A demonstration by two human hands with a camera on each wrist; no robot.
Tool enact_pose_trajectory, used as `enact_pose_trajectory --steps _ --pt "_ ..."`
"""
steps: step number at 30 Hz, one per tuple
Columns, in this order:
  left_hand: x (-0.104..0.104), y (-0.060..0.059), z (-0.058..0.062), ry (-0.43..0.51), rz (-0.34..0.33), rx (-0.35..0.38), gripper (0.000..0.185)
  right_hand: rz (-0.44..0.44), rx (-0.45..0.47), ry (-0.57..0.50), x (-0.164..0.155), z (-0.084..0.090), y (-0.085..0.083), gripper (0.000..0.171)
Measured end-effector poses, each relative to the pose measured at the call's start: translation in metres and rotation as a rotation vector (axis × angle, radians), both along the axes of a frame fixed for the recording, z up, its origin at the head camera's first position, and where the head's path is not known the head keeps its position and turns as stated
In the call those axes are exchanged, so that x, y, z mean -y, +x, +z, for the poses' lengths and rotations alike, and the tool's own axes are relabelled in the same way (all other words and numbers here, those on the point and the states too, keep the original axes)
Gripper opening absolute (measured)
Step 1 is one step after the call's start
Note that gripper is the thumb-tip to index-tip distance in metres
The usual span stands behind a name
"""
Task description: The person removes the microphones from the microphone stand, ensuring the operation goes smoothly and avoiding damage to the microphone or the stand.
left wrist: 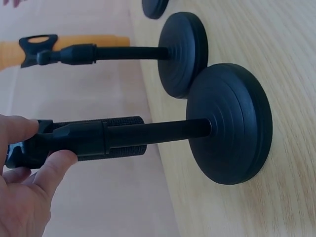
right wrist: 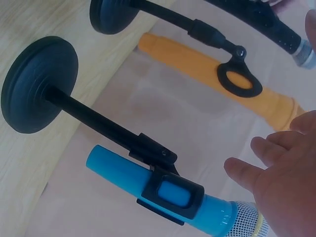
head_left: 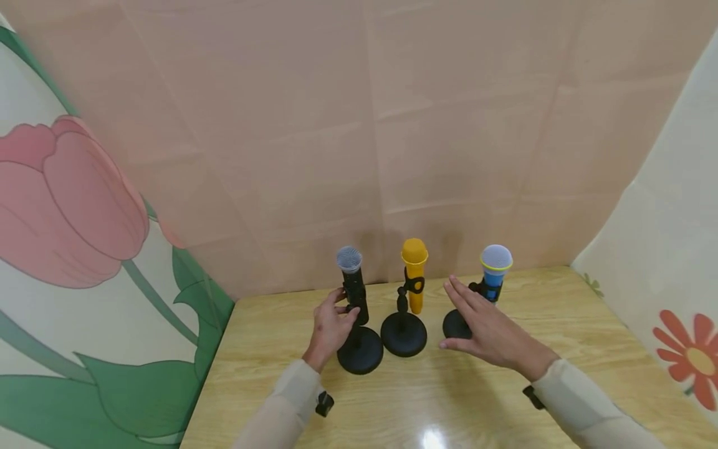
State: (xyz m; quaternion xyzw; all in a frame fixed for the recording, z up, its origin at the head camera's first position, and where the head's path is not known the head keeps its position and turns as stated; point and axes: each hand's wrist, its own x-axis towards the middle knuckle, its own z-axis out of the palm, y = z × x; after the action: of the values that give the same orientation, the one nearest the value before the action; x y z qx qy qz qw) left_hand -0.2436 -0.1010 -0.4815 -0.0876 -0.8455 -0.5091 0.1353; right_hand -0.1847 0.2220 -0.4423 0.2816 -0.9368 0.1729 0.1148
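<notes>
Three microphones stand on black round-based stands in a row. At the left, my left hand (head_left: pixel 332 325) grips the upper part of a black microphone stand (left wrist: pixel 163 134), around its clip, with fingers on both sides. That clip carries a black microphone (head_left: pixel 349 259) with a silver mesh head. Beside it, a yellow microphone (head_left: pixel 415 254) sits in the middle stand's clip (right wrist: pixel 239 81). My right hand (head_left: pixel 496 330) is held with straight fingers in front of the right stand, apart from the blue microphone (right wrist: pixel 123 170). In the head view this hand hides part of that stand.
The stands are on a light wood-grain table (head_left: pixel 269 374), with the left base (left wrist: pixel 232 123) and middle base (left wrist: pixel 182 54) close together. Behind them hangs a pinkish cloth backdrop (head_left: pixel 314 156). Flower-printed panels, with a tulip (head_left: pixel 73 206) and a red flower (head_left: pixel 698 358), flank the table.
</notes>
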Motion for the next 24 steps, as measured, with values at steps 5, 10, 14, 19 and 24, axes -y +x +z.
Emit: enact_pose_trajectory --steps 5,10,14,19,24 --pt "-0.007 -0.005 0.001 0.016 -0.008 0.024 0.049 -0.002 0.019 -0.007 0.001 0.0 -0.002 0.106" --pt "-0.012 -0.009 0.001 0.033 -0.012 0.036 0.049 0.005 0.042 -0.04 0.002 -0.002 -0.003 0.104" --pt "-0.013 -0.01 0.0 0.03 -0.03 0.034 0.045 0.02 0.053 -0.086 0.003 -0.002 -0.003 0.101" --pt "-0.011 -0.009 0.0 0.022 -0.074 0.04 0.043 0.022 0.077 -0.113 0.004 -0.002 -0.003 0.1" --pt "-0.009 -0.007 -0.001 0.015 -0.163 0.042 0.044 0.028 0.092 -0.14 0.005 -0.001 -0.004 0.098"
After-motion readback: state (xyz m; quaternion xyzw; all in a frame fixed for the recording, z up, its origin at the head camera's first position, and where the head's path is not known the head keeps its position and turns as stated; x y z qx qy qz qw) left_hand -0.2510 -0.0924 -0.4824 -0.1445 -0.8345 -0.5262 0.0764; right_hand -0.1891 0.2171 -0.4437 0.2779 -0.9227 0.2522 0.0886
